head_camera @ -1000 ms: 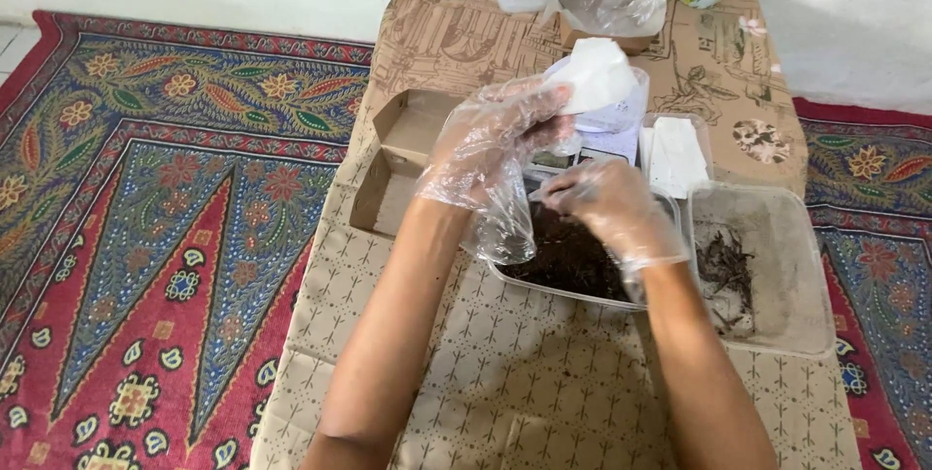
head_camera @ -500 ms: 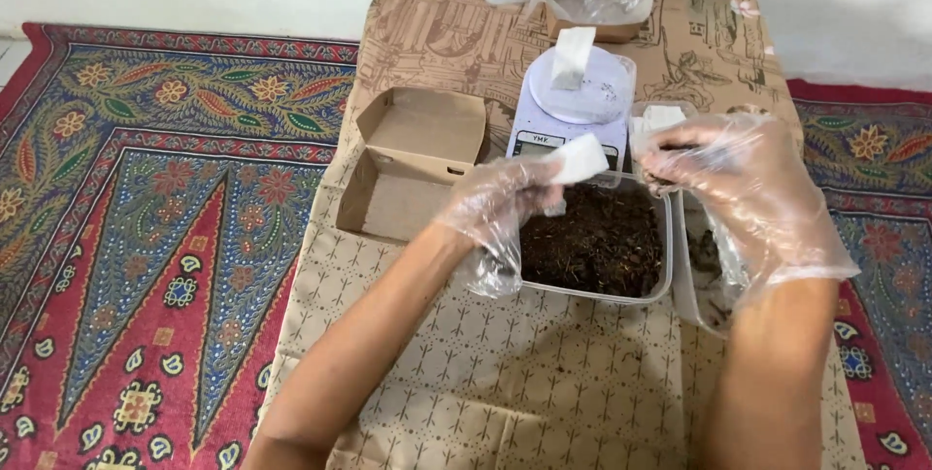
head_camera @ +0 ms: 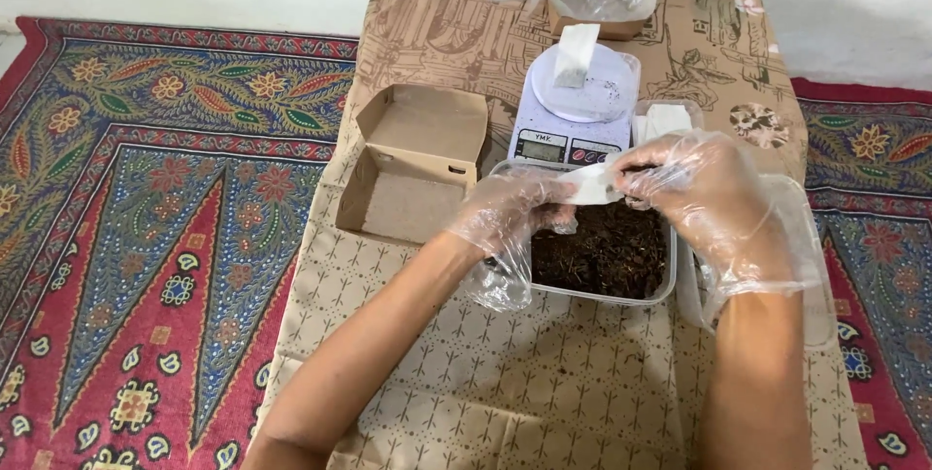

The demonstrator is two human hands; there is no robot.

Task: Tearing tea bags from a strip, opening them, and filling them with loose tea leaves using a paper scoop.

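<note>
Here, both gloved hands meet above the clear tub of dark loose tea (head_camera: 602,251): the left hand (head_camera: 510,210) and the right hand (head_camera: 699,184) each pinch an end of a small white paper pouch (head_camera: 594,184). Behind the tub stands a white kitchen scale (head_camera: 575,106); left of it, an open cardboard box (head_camera: 413,164).

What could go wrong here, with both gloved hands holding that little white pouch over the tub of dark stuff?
1. The small white pouch is pinched between the left hand and right hand above the tub of dark material; it could drop in.
2. The clear gloves fit loosely, so the grip may slip.
3. The scale stands right behind the tub; a stray move could nudge the white pouch on its pan.
</note>
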